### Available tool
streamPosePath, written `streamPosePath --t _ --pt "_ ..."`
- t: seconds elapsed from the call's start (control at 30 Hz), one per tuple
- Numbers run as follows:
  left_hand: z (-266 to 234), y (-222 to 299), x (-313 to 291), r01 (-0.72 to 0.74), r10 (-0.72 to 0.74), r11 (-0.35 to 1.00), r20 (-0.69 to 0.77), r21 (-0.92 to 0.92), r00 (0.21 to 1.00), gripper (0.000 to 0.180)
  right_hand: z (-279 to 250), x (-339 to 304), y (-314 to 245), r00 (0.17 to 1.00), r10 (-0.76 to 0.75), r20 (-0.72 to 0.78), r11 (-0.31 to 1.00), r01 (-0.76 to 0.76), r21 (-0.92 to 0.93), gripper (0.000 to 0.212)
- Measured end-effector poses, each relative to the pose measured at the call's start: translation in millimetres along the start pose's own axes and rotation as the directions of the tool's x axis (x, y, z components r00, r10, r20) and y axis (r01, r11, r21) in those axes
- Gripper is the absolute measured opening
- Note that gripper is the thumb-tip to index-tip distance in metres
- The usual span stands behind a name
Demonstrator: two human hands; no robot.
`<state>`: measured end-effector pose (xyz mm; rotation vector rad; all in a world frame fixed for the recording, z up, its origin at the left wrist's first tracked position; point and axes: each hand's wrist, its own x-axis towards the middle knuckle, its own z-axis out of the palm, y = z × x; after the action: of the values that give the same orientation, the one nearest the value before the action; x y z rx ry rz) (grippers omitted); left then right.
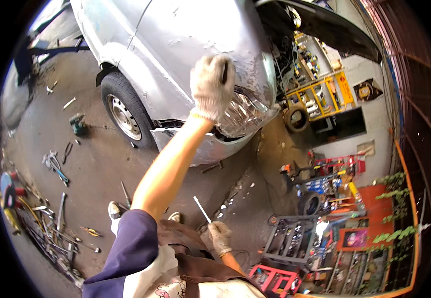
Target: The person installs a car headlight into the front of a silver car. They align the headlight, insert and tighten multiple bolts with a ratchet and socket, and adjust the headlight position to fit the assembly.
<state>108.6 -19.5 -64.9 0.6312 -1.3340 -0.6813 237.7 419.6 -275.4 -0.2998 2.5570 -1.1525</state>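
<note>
My left hand (212, 85), in a pale knitted glove, is raised in front of the silver car's dented front fender (175, 54), just above the headlight (242, 116). Its fingers are curled in; whether anything is inside them is hidden. Whether the glove touches the car I cannot tell. Lower down, close to my body, my gloved right hand (220, 238) is closed around a slim silver rod-shaped tool (202, 209), its free end tilted up and to the left. Below the headlight the bumper (210, 155) shows a gap along its upper edge.
Left of the car's front wheel (124, 110), a green power drill (78, 124), pliers (67, 152) and several wrenches lie on the floor. More tools line the left edge. A grey tool cart (290, 238) and a loose tyre (296, 119) stand right. The raised hood (342, 30) juts out top right.
</note>
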Motion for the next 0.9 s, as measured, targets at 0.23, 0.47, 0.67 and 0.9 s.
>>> streamPosePath --t 0.23,0.47,0.67,0.9 --pt "84 30 70 -0.876 0.811 0.480 0.402 -0.044 0.424 0.024 24 13 -2 0.954 0.294 0.056 0.936 -0.300 0.182 0.017" --pt "87 44 62 -0.913 0.830 0.384 0.485 -0.140 0.275 0.017 68 54 27 0.997 -0.009 0.072 0.982 -0.005 0.189 0.015" --pt "84 38 55 -0.930 0.837 0.340 0.495 -0.136 0.234 0.015 104 86 4 0.976 0.053 0.210 0.969 -0.100 0.225 0.016" --pt "97 43 49 -0.943 0.896 0.274 0.408 -0.190 0.178 0.011 202 80 9 0.998 0.065 -0.007 0.956 -0.060 0.286 0.022"
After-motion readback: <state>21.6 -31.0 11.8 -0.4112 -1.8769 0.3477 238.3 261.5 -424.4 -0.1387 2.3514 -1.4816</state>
